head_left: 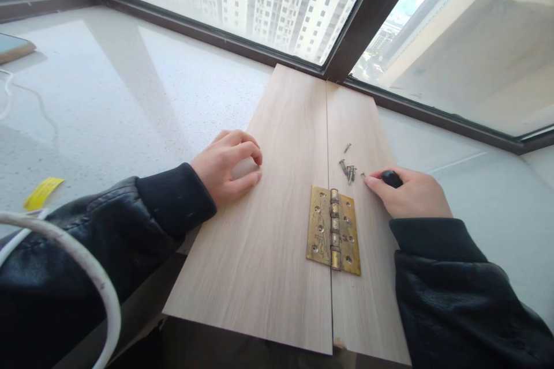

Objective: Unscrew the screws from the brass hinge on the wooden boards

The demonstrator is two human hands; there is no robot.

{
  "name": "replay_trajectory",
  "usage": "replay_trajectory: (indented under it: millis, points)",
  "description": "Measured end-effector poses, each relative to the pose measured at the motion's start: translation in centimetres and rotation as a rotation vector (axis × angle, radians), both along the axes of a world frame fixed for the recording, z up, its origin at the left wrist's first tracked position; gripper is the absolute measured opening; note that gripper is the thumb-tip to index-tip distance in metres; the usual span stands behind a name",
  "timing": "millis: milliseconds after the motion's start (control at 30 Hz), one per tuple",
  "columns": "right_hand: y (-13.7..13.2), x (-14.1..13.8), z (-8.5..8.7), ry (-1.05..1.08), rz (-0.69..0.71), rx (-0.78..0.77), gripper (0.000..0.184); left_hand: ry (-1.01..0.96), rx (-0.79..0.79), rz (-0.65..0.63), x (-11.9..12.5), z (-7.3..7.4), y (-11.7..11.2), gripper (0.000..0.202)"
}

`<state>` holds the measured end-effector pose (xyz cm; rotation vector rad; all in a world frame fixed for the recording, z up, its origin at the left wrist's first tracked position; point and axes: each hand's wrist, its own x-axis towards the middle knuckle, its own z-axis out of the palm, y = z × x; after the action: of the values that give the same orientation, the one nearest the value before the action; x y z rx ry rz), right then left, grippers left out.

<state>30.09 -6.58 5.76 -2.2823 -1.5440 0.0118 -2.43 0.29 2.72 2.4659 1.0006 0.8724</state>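
My left hand (229,167) rests on the left edge of the wider pale wood-grain board (259,253). Its fingers are loosely curled, with a gap between thumb and forefinger and nothing held. At the narrower board (367,300), my right hand (415,190) is closed, pinching a small screw (363,174) at its fingertips. A black handle end (392,179), perhaps of a screwdriver, also sticks out of that hand; the rest of it is hidden. A worn brass hinge (334,230) lies unfolded across the seam between the boards. Just beyond it are several loose screws (348,172).
The boards lie on a white speckled sill (108,81) and jut past its front edge. Dark window frames (355,11) border the back. A white cable (99,277) loops at lower left, near a yellow tag (43,193). A flat device (15,49) sits far left.
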Motion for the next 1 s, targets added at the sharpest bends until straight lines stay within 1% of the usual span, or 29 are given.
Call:
replay_trajectory:
  millis: [133, 267, 367, 500, 633, 733, 767, 900, 1000]
  points:
    - [0.3, 0.1, -0.1, -0.029, -0.034, -0.012, 0.022, -0.005, -0.005, 0.000, 0.0, 0.0, 0.0, 0.013]
    - [0.6, -0.7, 0.0, 0.004, -0.045, -0.011, 0.025, -0.003, -0.007, -0.006, 0.0, 0.1, 0.0, 0.013]
    - [0.5, -1.2, 0.3, 0.070, -0.052, 0.004, 0.028, -0.002, -0.012, -0.010, 0.0, 0.1, 0.0, 0.012]
    - [0.8, -1.3, 1.2, 0.140, -0.067, -0.010, 0.025, 0.005, -0.011, -0.014, -0.1, 0.1, 0.0, 0.013]
    - [2.9, -1.1, 2.2, 0.133, -0.060, -0.114, 0.022, 0.027, -0.005, -0.014, -0.1, 0.3, 0.0, 0.014]
    - [5.4, -0.8, 2.5, 0.063, -0.065, -0.198, 0.035, 0.024, -0.009, -0.011, 0.0, 0.3, -0.1, 0.012]
    - [6.3, -0.6, 2.3, 0.033, -0.067, -0.207, 0.037, 0.018, -0.010, -0.009, 0.0, 0.3, -0.1, 0.011]
    - [8.8, 0.1, 1.4, -0.071, -0.060, -0.184, 0.024, 0.005, -0.005, -0.011, 0.0, 0.2, -0.2, 0.011]
    - [9.1, 0.4, 1.5, -0.096, -0.029, -0.180, 0.014, 0.005, -0.004, -0.013, 0.0, 0.2, -0.2, 0.011]
